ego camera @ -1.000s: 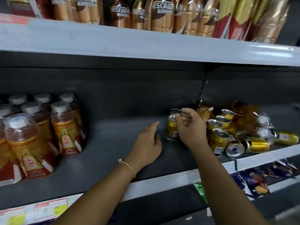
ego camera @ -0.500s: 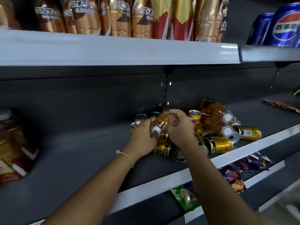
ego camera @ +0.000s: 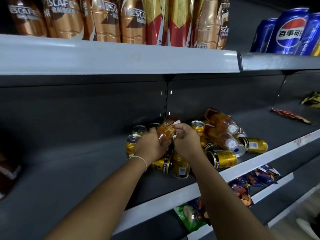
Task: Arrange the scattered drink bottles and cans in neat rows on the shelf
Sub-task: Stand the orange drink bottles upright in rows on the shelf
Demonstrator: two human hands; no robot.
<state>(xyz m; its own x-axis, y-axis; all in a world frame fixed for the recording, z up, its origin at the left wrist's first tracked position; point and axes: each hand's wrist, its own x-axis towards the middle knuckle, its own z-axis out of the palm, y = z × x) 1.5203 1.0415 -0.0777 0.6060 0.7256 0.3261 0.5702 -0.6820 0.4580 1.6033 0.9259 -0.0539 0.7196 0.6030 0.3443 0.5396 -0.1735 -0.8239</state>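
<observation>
Gripping a tea bottle point(ego camera: 166, 131) between them, the left hand point(ego camera: 150, 146) curls round its lower body while the right hand point(ego camera: 186, 142) has fingers bent at the label end, apparently pinching it; the exact contact there is hard to see. It sits lifted and tilted over the heap of gold cans point(ego camera: 221, 158) on the middle shelf point(ego camera: 225, 172), right of centre, with two more fallen bottles point(ego camera: 223, 122) lying at the far right of the pile. A filled plastic bottle like this should feel moderately heavy and fairly stiff, with a slick wrapped label, so a full wrap round the waist looks safer than a pinch near the cap. Those cans are rigid and apt to roll once disturbed. Compared with half a second ago, both hands are in nearly the same place, and the bottle has been raised slightly and turned more upright; a second ago the right hand was on a can and the left lay flat on the shelf.
</observation>
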